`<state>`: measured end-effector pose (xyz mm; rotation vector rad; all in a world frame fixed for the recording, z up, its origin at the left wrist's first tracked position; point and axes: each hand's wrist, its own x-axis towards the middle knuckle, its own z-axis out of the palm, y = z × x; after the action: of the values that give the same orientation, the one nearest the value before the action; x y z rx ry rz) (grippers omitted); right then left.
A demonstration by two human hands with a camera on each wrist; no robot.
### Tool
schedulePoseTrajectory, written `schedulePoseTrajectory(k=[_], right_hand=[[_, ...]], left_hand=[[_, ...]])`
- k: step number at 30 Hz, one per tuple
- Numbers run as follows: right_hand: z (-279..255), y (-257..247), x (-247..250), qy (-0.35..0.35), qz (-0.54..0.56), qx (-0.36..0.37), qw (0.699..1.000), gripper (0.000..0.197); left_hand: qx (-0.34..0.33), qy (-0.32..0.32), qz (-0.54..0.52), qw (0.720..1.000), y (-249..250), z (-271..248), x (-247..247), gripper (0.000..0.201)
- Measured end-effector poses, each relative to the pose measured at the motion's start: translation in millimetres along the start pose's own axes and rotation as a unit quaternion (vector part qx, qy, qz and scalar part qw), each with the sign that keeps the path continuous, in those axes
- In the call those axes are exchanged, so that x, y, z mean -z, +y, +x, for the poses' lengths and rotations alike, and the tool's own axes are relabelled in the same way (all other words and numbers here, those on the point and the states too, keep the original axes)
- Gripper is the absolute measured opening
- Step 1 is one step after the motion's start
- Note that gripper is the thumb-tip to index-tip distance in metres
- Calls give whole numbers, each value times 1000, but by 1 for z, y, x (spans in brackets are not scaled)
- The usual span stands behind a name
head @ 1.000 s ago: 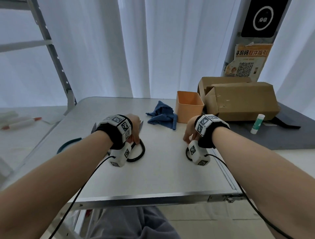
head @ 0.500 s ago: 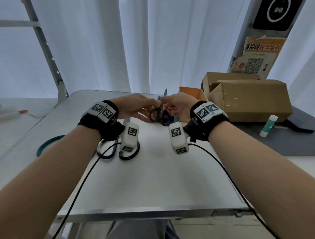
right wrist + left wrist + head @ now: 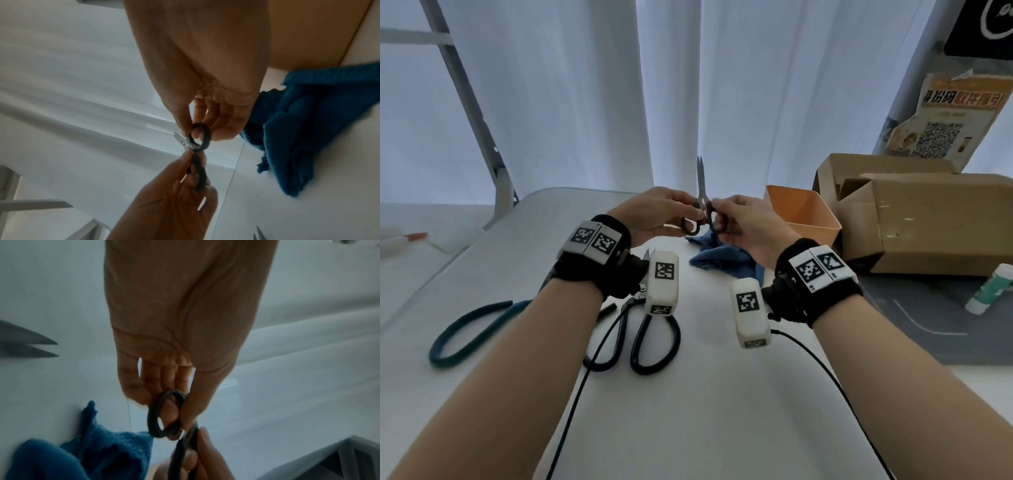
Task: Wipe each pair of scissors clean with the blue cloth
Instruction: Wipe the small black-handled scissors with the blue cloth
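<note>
A small pair of black-handled scissors (image 3: 701, 205) is held upright above the table, blades pointing up. My left hand (image 3: 661, 214) pinches its left handle ring (image 3: 164, 415). My right hand (image 3: 743, 222) pinches the right ring (image 3: 200, 138). The crumpled blue cloth (image 3: 726, 257) lies on the table just under and behind both hands, touched by neither; it also shows in the wrist views (image 3: 82, 451) (image 3: 308, 129). A larger pair of black-handled scissors (image 3: 650, 339) lies flat on the white table (image 3: 688, 411) under my left wrist.
An orange bin (image 3: 803, 212) stands right of the cloth, with cardboard boxes (image 3: 914, 212) behind it. A glue stick (image 3: 989, 289) lies on a grey mat (image 3: 928, 325) at right. A teal-handled tool (image 3: 469, 332) lies at the left of the table.
Both hands left the table, met above the cloth and now hold the small scissors upright by their rings. The larger scissors stay where the left hand was.
</note>
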<state>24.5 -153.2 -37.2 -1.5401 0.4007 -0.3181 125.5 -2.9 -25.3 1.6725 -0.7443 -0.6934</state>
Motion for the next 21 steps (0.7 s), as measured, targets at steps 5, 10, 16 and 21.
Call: schedulePoseTrajectory(k=[5, 10, 16, 21], right_hand=[[14, 2, -9, 17, 65, 28, 997, 11], [22, 3, -15, 18, 111, 42, 993, 22], [35, 22, -15, 29, -76, 26, 996, 20], [47, 31, -20, -39, -316, -34, 948, 29]], left_hand=[[-19, 38, -21, 999, -4, 10, 8, 22], [-16, 77, -24, 997, -2, 16, 16, 17], [15, 100, 23, 995, 1, 14, 41, 35], [6, 95, 53, 994, 11, 9, 50, 27]])
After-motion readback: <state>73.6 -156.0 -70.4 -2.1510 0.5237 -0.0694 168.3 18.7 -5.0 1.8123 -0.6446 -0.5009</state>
